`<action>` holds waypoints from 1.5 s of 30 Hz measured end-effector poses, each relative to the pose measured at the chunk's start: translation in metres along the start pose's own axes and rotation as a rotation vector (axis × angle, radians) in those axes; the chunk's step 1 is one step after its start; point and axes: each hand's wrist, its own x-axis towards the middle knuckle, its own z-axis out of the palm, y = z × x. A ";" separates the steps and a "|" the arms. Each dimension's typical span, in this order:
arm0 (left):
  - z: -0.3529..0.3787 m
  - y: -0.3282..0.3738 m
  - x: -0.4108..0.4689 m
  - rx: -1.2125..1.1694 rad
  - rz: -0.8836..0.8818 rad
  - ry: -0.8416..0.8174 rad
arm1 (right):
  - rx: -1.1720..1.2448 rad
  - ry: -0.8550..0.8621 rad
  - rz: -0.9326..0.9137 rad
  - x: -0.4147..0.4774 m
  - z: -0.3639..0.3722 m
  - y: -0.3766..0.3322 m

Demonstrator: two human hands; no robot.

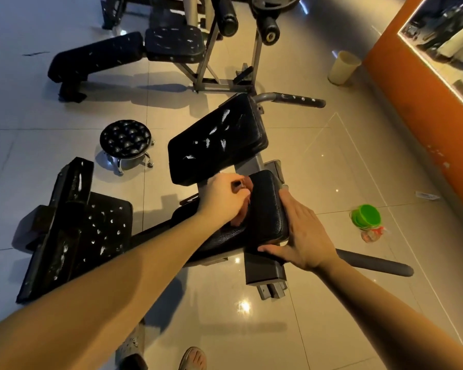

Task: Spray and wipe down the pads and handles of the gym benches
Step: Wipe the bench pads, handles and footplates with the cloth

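A black gym bench stands in the middle of the floor, with a large worn back pad point(217, 137) and a smaller black pad point(267, 206) nearer to me. My left hand point(222, 200) grips a reddish-brown cloth point(245, 206) bunched against the left side of the small pad. My right hand point(305, 233) lies on the small pad's right edge, fingers fairly straight, thumb under its near corner. One padded handle point(302, 100) sticks out behind the back pad. Another handle point(374, 263) runs right, below my right wrist.
A flat bench pad point(102, 236) lies at left and another bench point(96, 57) stands at the back. A round tufted stool point(125, 140) sits between them. A green lidded container point(366, 217) and a pale bin point(344, 66) stand on the tiles near the orange wall point(412, 108).
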 end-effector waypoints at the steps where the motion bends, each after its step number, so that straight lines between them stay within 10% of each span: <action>1: 0.000 0.003 -0.009 0.025 0.046 -0.033 | 0.009 0.001 0.005 0.000 -0.001 -0.001; 10: -0.040 -0.102 -0.035 0.132 -0.345 0.044 | -0.039 0.017 0.039 -0.005 0.001 0.001; 19: 0.007 -0.002 -0.029 -0.032 0.091 -0.038 | 0.025 0.050 -0.018 -0.004 -0.005 -0.009; 27: -0.034 -0.104 -0.037 0.072 -0.356 0.099 | -0.039 0.084 0.011 -0.008 -0.005 -0.014; 34: 0.018 0.018 -0.052 -0.106 0.091 -0.079 | 0.020 0.089 -0.020 -0.007 -0.010 -0.022; 41: -0.041 -0.108 -0.068 0.032 -0.363 0.029 | -0.066 0.077 0.006 -0.008 -0.006 -0.015; 45: -0.015 -0.050 -0.044 -0.096 -0.214 0.098 | -0.049 0.063 0.018 -0.007 -0.006 -0.014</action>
